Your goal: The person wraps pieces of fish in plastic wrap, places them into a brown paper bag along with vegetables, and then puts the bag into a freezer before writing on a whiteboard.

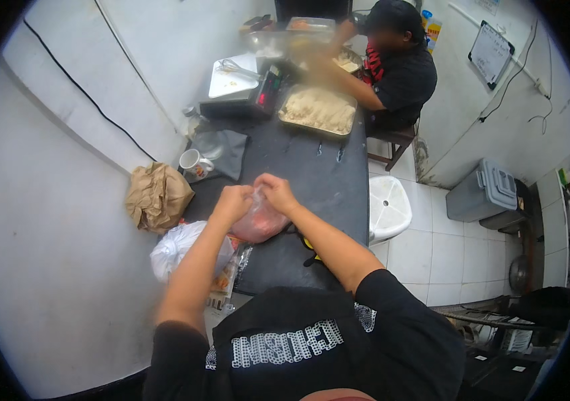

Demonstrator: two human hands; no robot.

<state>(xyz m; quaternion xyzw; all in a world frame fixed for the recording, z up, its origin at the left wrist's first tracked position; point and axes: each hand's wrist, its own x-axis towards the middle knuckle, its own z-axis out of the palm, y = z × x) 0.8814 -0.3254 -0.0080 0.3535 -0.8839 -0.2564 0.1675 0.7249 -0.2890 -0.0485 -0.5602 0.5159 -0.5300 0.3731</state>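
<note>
A translucent plastic bag with pinkish contents (262, 221) rests on the dark tabletop (295, 170). Its gathered top is pinched by my left hand (237, 200) and my right hand (276, 191), which are close together. The fingertips partly hide the bag's neck. Beside my left forearm lies a knotted white plastic bag (179, 245), with a crumpled brown paper bag (157, 198) beyond it. A white mug (194, 163) stands ahead of my left hand on a grey cloth. Something yellow and black lies partly under my right forearm.
Farther up the table are a metal tray of pale crumbly food (319, 108) and a digital scale (245, 103) bearing a white tray with a whisk (239, 69). A co-worker in black (400, 75) sits at the far right side. A white plastic stool (389, 205) stands right of the table.
</note>
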